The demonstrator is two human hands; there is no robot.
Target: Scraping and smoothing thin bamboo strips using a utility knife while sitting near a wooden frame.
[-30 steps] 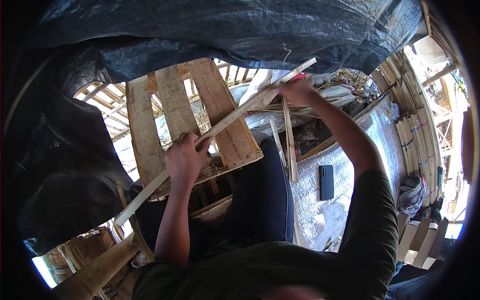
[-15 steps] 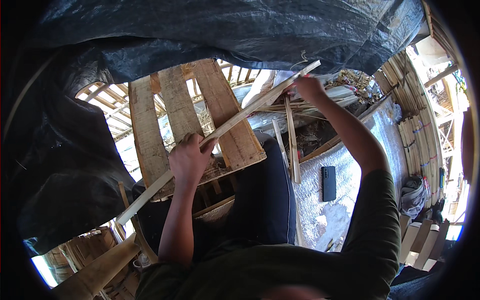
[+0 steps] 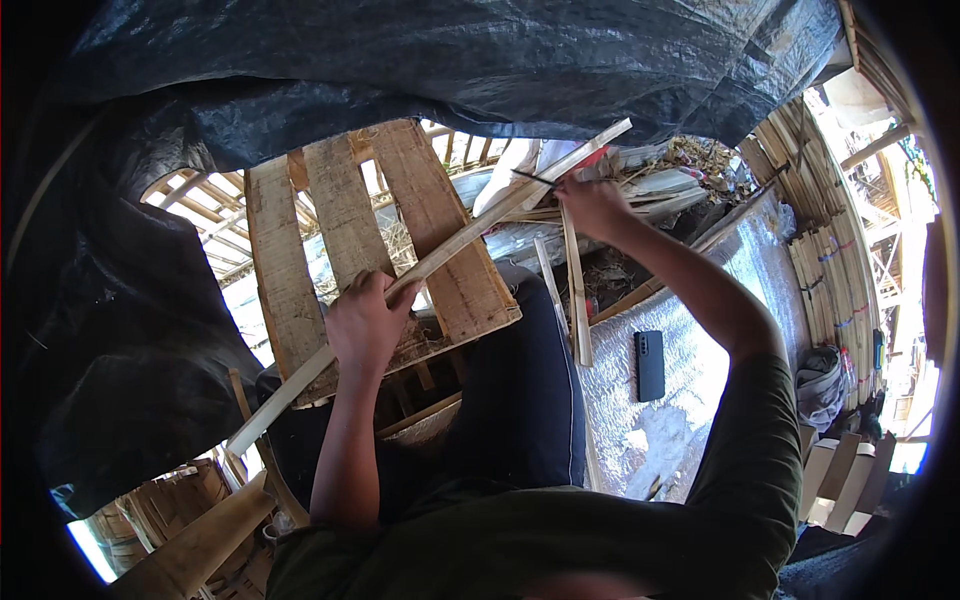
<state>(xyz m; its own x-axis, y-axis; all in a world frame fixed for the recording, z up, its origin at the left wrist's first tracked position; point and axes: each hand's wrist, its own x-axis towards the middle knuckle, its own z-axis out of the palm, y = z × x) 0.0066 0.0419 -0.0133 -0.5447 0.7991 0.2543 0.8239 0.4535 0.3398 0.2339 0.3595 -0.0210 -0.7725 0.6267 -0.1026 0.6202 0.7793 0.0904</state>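
A long pale wooden strip (image 3: 455, 243) runs diagonally from the lower left up to the far right, lying across a slatted board (image 3: 345, 190) of rough planks over my lap. My left hand (image 3: 365, 318) is closed around the strip's lower half, pressing it near the board's front edge. Beside the strip's far part, my right hand (image 3: 592, 207) is closed on a thin dark tool (image 3: 534, 179), which crosses the strip. The tool's kind is not clear, since the fingers cover most of it. Something red (image 3: 594, 157) shows just beyond this hand.
A dark phone (image 3: 649, 366) lies on a silvery sheet (image 3: 615, 420) to the right. Narrow wooden strips (image 3: 577, 290) stand beside my right knee. Black tarpaulin (image 3: 450, 60) hangs across the far side and left. Bundled slats (image 3: 843, 285) stack at the far right.
My right hand has moved down and left along the strip, and the thin dark tool now shows across it. My left hand keeps its hold; the view has shifted slightly.
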